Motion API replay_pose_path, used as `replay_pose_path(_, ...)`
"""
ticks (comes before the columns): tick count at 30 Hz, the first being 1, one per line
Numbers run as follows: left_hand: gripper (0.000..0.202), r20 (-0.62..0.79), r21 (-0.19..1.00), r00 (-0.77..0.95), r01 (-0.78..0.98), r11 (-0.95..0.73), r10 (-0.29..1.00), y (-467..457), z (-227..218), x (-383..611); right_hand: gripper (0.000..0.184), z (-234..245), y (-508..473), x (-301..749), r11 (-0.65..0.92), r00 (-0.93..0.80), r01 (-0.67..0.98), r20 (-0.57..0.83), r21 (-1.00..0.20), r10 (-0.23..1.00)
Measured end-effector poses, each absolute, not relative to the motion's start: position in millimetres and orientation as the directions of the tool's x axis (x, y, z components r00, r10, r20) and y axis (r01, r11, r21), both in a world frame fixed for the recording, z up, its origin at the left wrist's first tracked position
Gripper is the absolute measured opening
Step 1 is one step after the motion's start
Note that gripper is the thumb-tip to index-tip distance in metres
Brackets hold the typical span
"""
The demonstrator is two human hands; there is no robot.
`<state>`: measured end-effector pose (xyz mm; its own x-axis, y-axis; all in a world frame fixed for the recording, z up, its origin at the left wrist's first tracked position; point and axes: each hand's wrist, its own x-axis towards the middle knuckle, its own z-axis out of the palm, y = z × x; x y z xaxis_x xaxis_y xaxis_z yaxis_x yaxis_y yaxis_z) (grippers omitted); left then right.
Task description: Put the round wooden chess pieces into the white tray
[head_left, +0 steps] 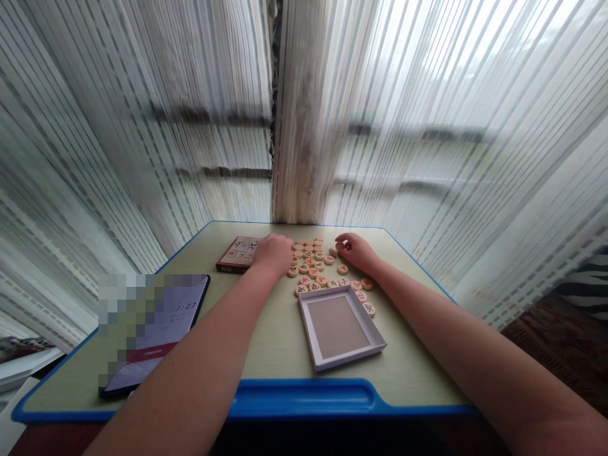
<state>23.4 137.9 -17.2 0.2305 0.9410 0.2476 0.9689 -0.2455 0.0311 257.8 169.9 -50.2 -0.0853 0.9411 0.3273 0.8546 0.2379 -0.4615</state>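
Discs [309,261] lie partly rowed toward your desk's [266,342] far edge, others loose. Left grip [274,252] you can't tell; right grip [360,252] is apart.

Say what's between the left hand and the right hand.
Head view: wooden xiangqi pieces, clustered on the tabletop between left hand and right hand, some showing red or black characters.

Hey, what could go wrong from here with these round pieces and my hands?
Your left forearm could nudge the tablet, which lies close beside it in view. The round pieces crowd near the open tray, so a bump might scatter them. Your right hand might knock the piece beside it.
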Motion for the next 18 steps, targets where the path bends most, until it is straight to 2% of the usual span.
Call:
replay_pose_path(4, 0.039, 0.124, 0.093, 0.247, 0.961, -0.259, 0.961, 140, -20, 22, 0.024, -52, 170, 259, 0.336, -0.144, 0.806, 0.389, -0.488, 0.91)
replay_pose_path(8, 0.042, 0.104, 0.144, 0.24, 0.957, -0.253, 0.965, 138, -19, 22, 0.037, -52, 165, 258, 0.373, -0.214, 0.8, 0.357, -0.47, 0.909)
replay_pose_path(11, 0.044, 0.107, 0.154, 0.237, 0.955, -0.252, 0.966, 135, -17, 23, 0.038, -48, 158, 253, 0.349, -0.192, 0.796, 0.34, -0.494, 0.921)
replay_pose_path(15, 0.043, 0.095, 0.102, 0.258, 0.958, -0.267, 0.962, 132, -14, 23, 0.033, -32, 156, 238, 0.243, -0.116, 0.797, 0.255, -0.553, 0.96)
replay_pose_path(18, 0.036, 0.058, 0.031, 0.299, 0.953, -0.301, 0.953, 132, -15, 22, 0.025, -17, 164, 222, 0.247, -0.195, 0.849, 0.157, -0.467, 0.968)
